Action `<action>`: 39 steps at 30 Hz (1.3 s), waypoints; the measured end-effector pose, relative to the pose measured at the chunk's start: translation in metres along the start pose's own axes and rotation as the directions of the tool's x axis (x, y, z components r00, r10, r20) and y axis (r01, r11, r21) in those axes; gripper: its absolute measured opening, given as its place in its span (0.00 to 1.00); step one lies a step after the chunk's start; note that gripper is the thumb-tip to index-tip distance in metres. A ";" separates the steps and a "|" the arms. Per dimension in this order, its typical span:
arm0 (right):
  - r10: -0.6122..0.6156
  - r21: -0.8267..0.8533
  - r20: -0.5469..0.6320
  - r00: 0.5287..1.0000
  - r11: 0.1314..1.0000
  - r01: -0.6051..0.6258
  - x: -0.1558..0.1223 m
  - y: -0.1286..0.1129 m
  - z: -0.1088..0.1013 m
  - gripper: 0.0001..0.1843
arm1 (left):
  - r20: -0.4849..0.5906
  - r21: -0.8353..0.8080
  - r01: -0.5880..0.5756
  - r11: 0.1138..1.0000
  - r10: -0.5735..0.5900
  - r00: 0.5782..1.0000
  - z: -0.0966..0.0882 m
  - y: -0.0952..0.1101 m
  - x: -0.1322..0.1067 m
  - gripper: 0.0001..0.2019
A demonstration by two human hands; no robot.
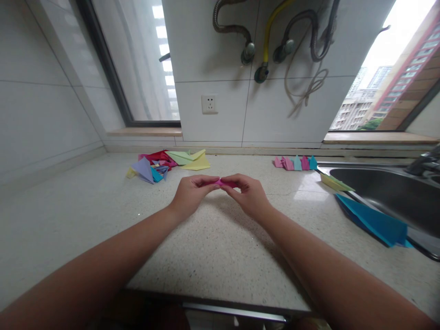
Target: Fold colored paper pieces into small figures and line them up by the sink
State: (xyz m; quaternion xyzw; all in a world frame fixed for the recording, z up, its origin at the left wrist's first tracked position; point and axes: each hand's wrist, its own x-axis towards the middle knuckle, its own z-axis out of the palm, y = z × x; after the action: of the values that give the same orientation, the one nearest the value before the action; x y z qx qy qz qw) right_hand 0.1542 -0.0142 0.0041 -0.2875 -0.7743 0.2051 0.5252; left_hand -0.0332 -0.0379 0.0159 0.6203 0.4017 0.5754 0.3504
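Note:
A small folded piece of pink paper [224,183] is held just above the speckled countertop [206,247], between both of my hands. My left hand [191,192] pinches its left end with closed fingers. My right hand [248,195] grips its right end, fingers curled round it. Most of the paper is hidden by my fingertips.
A heap of folded coloured papers [165,164] lies at the back left. A row of small pink and teal folded figures [295,162] stands at the back right. Yellow-green paper [335,183] and blue paper [373,222] lie at the rim of the steel sink [388,195]. A wall socket [209,104] and hoses [268,41] are on the tiled wall.

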 end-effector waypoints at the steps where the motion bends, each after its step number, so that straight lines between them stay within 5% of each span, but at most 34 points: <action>1: -0.006 -0.022 -0.002 1.000 1.000 0.006 0.000 0.000 0.000 0.09 | 0.002 0.005 -0.003 1.000 0.003 1.000 0.000 0.000 0.000 0.11; 8: -0.023 -0.103 -0.007 1.000 0.994 0.023 0.003 -0.004 0.000 0.08 | -0.004 0.040 -0.016 0.999 0.016 1.000 0.000 0.000 0.001 0.10; 22: 0.150 0.048 0.008 0.989 0.988 -0.150 0.001 0.006 0.000 0.13 | 0.016 0.073 -0.042 0.996 0.041 0.999 -0.001 -0.005 0.000 0.11; 34: 0.181 0.080 0.011 0.983 0.980 -0.181 0.003 0.005 0.001 0.09 | -0.019 0.071 -0.065 0.995 0.066 0.998 0.001 -0.005 -0.002 0.09; 39: 0.202 0.225 0.059 0.977 0.951 -0.211 0.002 0.006 0.001 0.12 | -0.028 0.052 -0.076 0.996 0.078 0.997 0.001 -0.011 0.000 0.12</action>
State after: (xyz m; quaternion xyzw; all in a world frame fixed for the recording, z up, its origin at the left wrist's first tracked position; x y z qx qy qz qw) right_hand 0.1537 -0.0084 0.0017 -0.3005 -0.7203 0.3521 0.5167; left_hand -0.0329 -0.0335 0.0063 0.6354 0.3974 0.5871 0.3060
